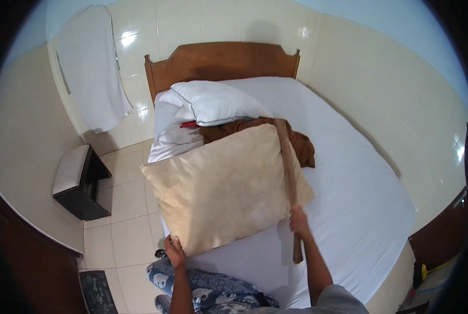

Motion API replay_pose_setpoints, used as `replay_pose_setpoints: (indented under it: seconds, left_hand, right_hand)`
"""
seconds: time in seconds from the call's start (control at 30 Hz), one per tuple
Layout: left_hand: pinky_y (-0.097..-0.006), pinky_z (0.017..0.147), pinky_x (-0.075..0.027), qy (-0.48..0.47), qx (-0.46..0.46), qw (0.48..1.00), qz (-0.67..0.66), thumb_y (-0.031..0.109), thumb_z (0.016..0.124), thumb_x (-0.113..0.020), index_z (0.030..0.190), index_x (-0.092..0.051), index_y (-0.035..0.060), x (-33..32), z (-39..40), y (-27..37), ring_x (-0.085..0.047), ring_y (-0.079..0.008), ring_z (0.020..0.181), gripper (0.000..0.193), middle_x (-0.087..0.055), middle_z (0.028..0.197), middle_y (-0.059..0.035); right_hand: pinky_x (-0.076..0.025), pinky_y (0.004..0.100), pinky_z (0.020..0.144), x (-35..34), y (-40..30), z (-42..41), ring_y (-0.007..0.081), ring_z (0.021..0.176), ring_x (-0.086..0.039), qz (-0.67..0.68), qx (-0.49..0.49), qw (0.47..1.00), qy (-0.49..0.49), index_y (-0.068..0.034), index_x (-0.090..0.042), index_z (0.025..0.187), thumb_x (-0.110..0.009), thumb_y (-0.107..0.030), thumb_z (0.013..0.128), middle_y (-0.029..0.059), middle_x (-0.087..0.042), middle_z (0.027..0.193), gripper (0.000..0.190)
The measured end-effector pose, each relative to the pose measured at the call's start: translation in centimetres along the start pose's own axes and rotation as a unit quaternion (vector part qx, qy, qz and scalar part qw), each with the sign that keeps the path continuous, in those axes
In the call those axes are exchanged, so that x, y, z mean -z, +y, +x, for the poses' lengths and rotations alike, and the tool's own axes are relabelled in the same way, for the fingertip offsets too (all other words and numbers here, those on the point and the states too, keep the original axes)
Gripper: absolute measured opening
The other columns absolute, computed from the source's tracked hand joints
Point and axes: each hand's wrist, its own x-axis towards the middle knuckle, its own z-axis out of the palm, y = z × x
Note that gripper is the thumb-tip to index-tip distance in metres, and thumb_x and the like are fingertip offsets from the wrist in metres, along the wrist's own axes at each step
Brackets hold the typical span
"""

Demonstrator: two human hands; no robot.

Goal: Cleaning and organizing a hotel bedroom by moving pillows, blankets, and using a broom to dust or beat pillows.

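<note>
A large cushion in a cream satin-like cover (226,184) lies tilted across the near left part of the bed. My left hand (175,251) grips its lower left corner. Near the cushion's right end, a long brown fabric strip or band (288,165) runs across it and hangs past its near edge. My right hand (298,222) is closed around this band beside the cushion's near right edge. Beyond the cushion, a crumpled brown cloth (302,147) lies partly under it. A white pillow with grey piping (218,103) rests behind the cloth.
The bed has a white sheet (351,188) and a wooden headboard (226,61). A black stool or box with a pale top (71,168) stands by the left wall. A white towel (90,66) hangs at the back left. A dark mat (97,292) lies on the tiled floor.
</note>
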Motion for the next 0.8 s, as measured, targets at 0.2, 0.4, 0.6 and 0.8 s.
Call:
replay_pose_setpoints:
  seconds: [0.2,0.4,0.6,0.8]
  left_hand:
    - [-0.042,0.062,-0.04,-0.024,0.037,0.999,0.021,0.019,0.088,-0.047,0.08,-0.055,-0.0032,0.3,0.4,-1.2,-0.052,-0.0351,0.067,0.024,-0.054,0.073,-0.0188]
    - [-0.0455,0.056,-0.039,0.028,0.004,0.995,0.098,0.019,0.088,-0.045,0.071,-0.051,-0.001,-0.6,-0.1,-0.8,-0.051,-0.038,0.061,0.027,-0.053,0.066,-0.0198]
    - [-0.0466,0.056,-0.038,0.072,-0.007,0.991,0.116,0.022,0.088,-0.046,0.072,-0.052,-0.0007,1.0,-0.1,-1.2,-0.051,-0.0413,0.062,0.028,-0.054,0.068,-0.022]
    - [-0.0468,0.058,-0.039,0.069,-0.017,0.992,0.104,0.021,0.088,-0.047,0.072,-0.052,-0.0008,0.2,-0.2,0.1,-0.052,-0.0406,0.063,0.027,-0.053,0.066,-0.0219]
  right_hand:
    - [-0.037,0.0215,0.037,-1.3,-10.5,-3.6,0.0081,0.043,-0.044,0.208,0.172,0.951,0.152,-0.003,-0.041,0.095,-0.038,-0.035,0.093,0.0013,-0.044,0.056,0.032]
    - [-0.041,0.0425,0.049,-7.7,2.1,-3.2,0.0347,0.055,-0.05,-0.116,0.009,0.993,-0.021,-0.003,-0.04,0.093,-0.035,-0.031,0.092,0.0182,-0.052,0.064,0.028]
    - [-0.035,0.0216,0.034,-2.1,-11.1,-7.8,0.0065,0.039,-0.04,0.17,0.075,0.982,-0.02,-0.006,-0.045,0.089,-0.036,-0.04,0.093,0.0002,-0.041,0.056,0.035]
    - [-0.042,0.0336,0.042,-4.5,-6.4,-7.5,0.0262,0.046,-0.051,0.086,0.251,0.96,0.088,-0.001,-0.041,0.095,-0.038,-0.03,0.093,0.0144,-0.05,0.059,0.029]
